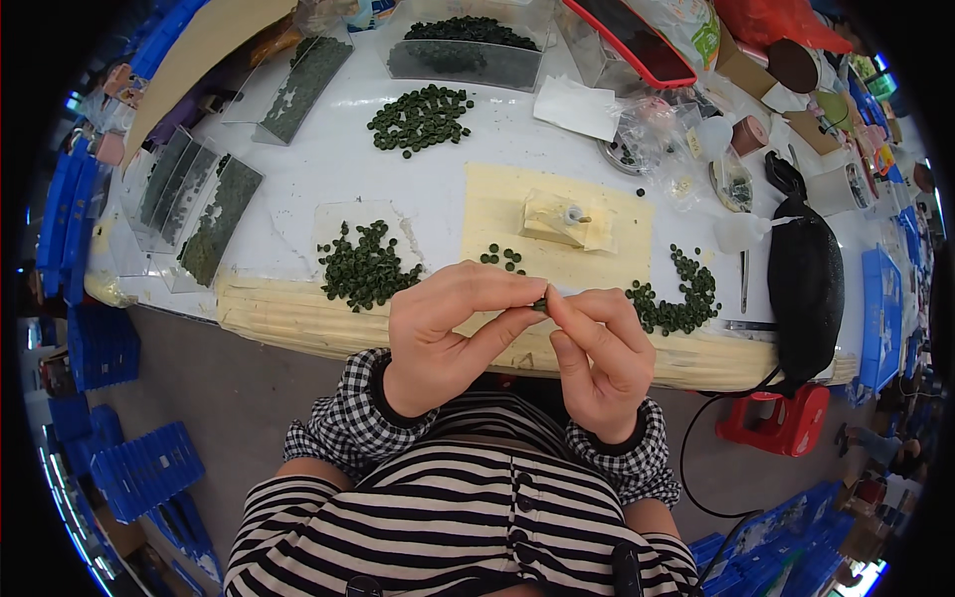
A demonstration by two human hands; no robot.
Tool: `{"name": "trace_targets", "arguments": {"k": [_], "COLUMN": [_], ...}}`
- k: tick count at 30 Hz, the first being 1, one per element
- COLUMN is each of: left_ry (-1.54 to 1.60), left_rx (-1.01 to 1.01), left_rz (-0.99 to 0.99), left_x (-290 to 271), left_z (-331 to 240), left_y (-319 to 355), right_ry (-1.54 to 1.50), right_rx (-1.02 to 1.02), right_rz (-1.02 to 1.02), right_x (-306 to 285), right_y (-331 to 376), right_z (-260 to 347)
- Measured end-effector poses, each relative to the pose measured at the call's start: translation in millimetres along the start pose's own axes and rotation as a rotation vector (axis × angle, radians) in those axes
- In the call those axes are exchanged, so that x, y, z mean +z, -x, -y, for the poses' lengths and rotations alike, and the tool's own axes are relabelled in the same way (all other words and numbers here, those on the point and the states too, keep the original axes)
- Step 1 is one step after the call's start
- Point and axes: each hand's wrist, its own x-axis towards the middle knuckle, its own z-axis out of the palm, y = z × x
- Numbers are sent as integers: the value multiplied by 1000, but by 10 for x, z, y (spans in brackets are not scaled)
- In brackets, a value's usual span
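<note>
My left hand [448, 323] pinches a small dark green round piece [540, 304] between thumb and forefinger, just past the table's front edge. The fingertips of my right hand [607, 353] close on the same piece from the other side. Several matching pieces [502, 259] lie right beyond my hands on a yellow sheet [487, 199]. A pile of green pieces [363, 269] sits to the left of my left hand, and another pile [681, 298] lies to the right. On the yellow sheet stands a taped block [557, 221] with a small pale nozzle-like part on top.
Clear trays [463, 62] of green pieces stand at the back and left. One more pile [423, 119] lies mid-table. A red-cased phone [632, 40], a white tissue [577, 107], a squeeze bottle [741, 232], tweezers [744, 282] and a black bag [806, 289] lie around. A red stool [776, 423] stands below right.
</note>
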Motion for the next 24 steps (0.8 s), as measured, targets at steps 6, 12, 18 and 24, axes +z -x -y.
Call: {"name": "trace_targets", "arguments": {"k": [6, 12, 18, 24], "left_ry": [-82, -158, -163, -151], "left_rx": [76, 160, 171, 131], "left_rz": [-22, -28, -29, -20], "left_x": [13, 19, 15, 12], "left_z": [-4, 13, 27, 23], "left_y": [-7, -22, -12, -9], "right_ry": [3, 15, 32, 80], "right_rx": [-3, 5, 44, 86], "right_rz": [0, -11, -11, -72], "right_x": [-7, -32, -82, -182], "right_y": [1, 20, 23, 55], "right_z": [-5, -24, -29, -84]}}
